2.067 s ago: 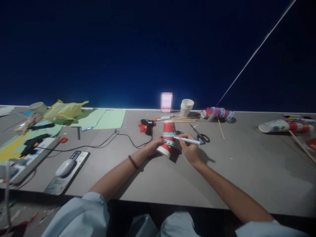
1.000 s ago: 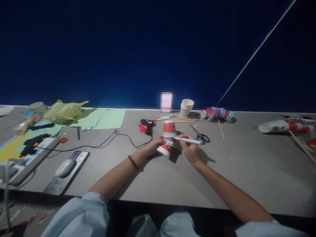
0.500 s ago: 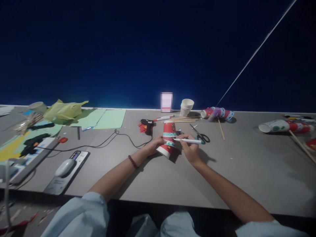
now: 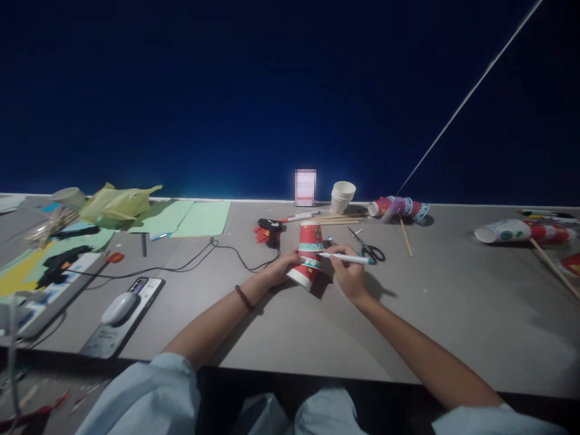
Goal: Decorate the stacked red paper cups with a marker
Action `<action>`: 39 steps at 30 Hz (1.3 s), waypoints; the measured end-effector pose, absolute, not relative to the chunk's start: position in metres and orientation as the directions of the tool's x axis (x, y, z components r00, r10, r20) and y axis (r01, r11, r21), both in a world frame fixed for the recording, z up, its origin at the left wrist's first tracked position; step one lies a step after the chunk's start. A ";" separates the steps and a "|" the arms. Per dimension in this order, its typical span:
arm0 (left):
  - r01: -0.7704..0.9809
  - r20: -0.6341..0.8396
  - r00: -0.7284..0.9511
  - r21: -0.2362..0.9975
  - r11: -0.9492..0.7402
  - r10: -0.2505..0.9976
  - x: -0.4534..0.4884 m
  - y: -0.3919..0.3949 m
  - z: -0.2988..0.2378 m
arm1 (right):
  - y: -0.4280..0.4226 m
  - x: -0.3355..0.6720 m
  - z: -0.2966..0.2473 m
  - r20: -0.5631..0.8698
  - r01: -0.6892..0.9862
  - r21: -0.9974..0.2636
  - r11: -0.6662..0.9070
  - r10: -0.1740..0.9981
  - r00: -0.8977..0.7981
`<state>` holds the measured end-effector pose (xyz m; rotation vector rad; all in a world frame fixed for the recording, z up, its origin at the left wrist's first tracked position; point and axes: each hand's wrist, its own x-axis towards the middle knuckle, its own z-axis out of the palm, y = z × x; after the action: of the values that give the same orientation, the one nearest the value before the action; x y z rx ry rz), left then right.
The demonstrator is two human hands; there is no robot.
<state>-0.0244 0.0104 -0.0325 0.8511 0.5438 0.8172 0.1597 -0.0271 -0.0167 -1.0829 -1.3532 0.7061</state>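
Two paper cups (image 4: 310, 236), red with white and teal patterned bands, are joined end to end in front of me. My left hand (image 4: 285, 267) is closed around their left side near the middle. In my right hand (image 4: 348, 273) is a white marker (image 4: 348, 258) with a teal end, pinched in the fingers. Its tip points left and meets the cups' patterned band, or comes very close to it. Just beyond my right hand lie scissors (image 4: 372, 251) with dark handles. A black glue gun (image 4: 270, 228) rests behind my left hand, beside some red pieces.
Stacked white cups (image 4: 343, 194), wooden sticks (image 4: 339, 219) and a lit phone screen (image 4: 306, 187) stand or lie at the back. Decorated cup pieces (image 4: 401, 208) are to the right. On the left are a power strip (image 4: 67, 290), a phone (image 4: 122, 317), green paper (image 4: 203, 219) and a yellow bag (image 4: 115, 204).
Almost nothing differs. Both hands keep their places on the cups and the marker, with at most a very slight shift of the marker.
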 end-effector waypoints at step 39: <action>-0.407 -0.088 0.599 0.823 0.397 0.796 -0.024 0.009 -0.027 | -0.023 0.161 -0.016 0.402 0.155 -0.912 0.381 0.905 0.141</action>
<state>-0.0236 0.0093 -0.0271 0.8587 0.5217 0.8071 0.1611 -0.0229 -0.0165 -1.0670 -1.3352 0.7258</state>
